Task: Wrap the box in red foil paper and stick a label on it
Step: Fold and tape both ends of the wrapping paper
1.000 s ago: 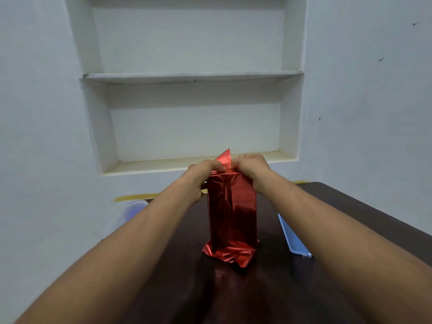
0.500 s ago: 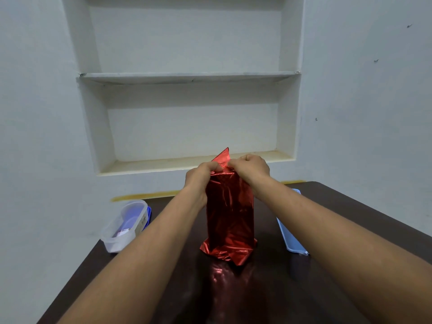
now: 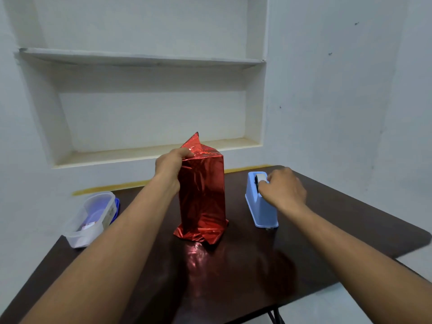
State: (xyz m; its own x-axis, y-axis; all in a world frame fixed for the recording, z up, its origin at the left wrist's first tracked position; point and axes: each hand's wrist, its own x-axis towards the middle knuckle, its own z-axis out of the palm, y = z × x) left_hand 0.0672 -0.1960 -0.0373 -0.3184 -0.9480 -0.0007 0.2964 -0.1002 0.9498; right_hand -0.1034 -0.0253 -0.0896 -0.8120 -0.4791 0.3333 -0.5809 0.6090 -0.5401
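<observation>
While the box (image 3: pixel 202 195) in its red foil paper (image 3: pixel 205 157) stands upright at the middle of the tabletop (image 3: pixel 233 265), the folded top flap is pinched at the 10 o'clock corner by the curled fingers (image 3: pixel 184 152) of the left hand (image 3: pixel 169 166), a point of foil standing up behind them. At 3 o'clock of the box, close by but apart, a blue tape dispenser (image 3: pixel 260 206) is met by the right hand (image 3: pixel 284 189), its fingers bent onto the roll; whether a tape end is yet held cannot be told. The step in hand is judged to be tape-fetching: the flap should be kept flat and taut, and the strip drawn out and torn cleanly against the cutter. A clear lidded container (image 3: pixel 90 219) lies at 9 o'clock.

Against the earlier frame, the right hand has been taken off the box top and moved to the dispenser, and the fold is now held by the left hand alone
</observation>
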